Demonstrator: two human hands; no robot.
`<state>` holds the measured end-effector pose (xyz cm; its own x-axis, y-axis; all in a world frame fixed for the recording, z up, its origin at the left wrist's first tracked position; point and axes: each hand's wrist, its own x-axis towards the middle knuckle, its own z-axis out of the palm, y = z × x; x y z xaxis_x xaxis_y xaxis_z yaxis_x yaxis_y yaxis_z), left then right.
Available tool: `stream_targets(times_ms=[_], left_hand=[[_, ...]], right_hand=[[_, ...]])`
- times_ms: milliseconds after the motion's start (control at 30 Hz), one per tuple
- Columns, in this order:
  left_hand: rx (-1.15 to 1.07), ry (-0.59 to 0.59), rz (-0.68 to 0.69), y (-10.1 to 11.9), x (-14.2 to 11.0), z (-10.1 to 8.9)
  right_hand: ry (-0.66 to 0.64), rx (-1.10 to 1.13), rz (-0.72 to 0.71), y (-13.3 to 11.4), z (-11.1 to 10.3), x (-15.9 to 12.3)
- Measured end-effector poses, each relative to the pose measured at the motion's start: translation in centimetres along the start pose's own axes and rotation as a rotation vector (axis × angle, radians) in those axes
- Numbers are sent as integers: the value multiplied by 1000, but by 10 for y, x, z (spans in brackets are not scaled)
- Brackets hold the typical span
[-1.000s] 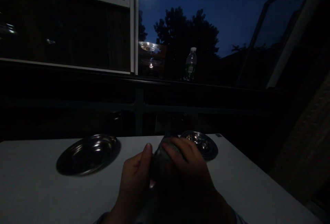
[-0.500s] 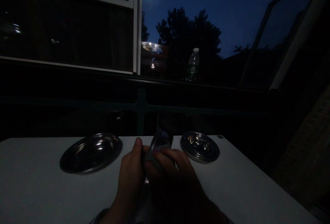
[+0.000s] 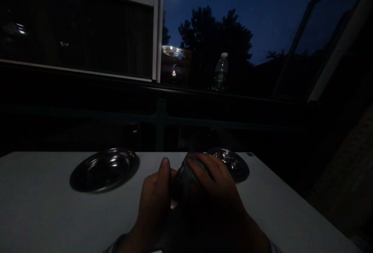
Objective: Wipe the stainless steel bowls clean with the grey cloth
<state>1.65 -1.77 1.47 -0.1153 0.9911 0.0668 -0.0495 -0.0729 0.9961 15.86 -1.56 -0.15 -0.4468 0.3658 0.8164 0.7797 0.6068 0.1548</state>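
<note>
Right hand [image 3: 223, 185] had its fingers curled over a dark grey item [image 3: 186, 175], which sat between both hands above the near part of the white bench [image 3: 43, 206]. Left hand [image 3: 153, 196] pressed against the item's left side, thumb raised; its other fingers were mostly hidden, so whether they gripped could not be told. Too dim to name, the item looked smooth in places, and it seemed likeliest to slip if the right fingers loosened while the left gave little support. Poor light could also have hidden a bad hold. The right dish [image 3: 242, 171] lay just beyond the right knuckles, partly covered from view, so a forward swing of that hand might have knocked it. Well apart on the left, a wide, shiny metal dish [image 3: 96, 175] showed only reflections; the contents of either were unreadable. By the window stood a capped clear bottle [image 3: 221, 74] with a green label, its fill uncertain.
</note>
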Motion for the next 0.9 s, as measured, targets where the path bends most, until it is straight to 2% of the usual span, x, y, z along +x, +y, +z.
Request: stream_targets(times_ms=[100, 200, 267, 400, 500, 567, 700, 800, 867, 900], left_hand=[[36, -12, -5, -4, -2, 1], [53, -15, -5, -6, -3, 2], [51, 9, -14, -6, -2, 2], [-9, 69, -2, -8, 2, 0], [-39, 99, 34, -8, 6, -4], [-42, 104, 40, -7, 7, -5], [-34, 56, 13, -6, 4, -3], [-26, -2, -26, -8, -1, 1], [-26, -18, -24, -8, -2, 1], [-32, -11, -16, -7, -2, 1]], right_hand=[[-74, 38, 110, 13, -5, -1], [-77, 74, 200, 17, -8, -1], [-79, 70, 161, 16, -8, -1], [-13, 27, -15, 1, -1, 0], [59, 53, -33, -17, 3, 1], [55, 65, -31, -22, 3, 3], [11, 19, -6, -5, -5, 3], [-29, 2, 108, 12, -9, 0], [-35, -9, 149, 15, -10, -1], [-26, -20, 123, 13, -9, -1]])
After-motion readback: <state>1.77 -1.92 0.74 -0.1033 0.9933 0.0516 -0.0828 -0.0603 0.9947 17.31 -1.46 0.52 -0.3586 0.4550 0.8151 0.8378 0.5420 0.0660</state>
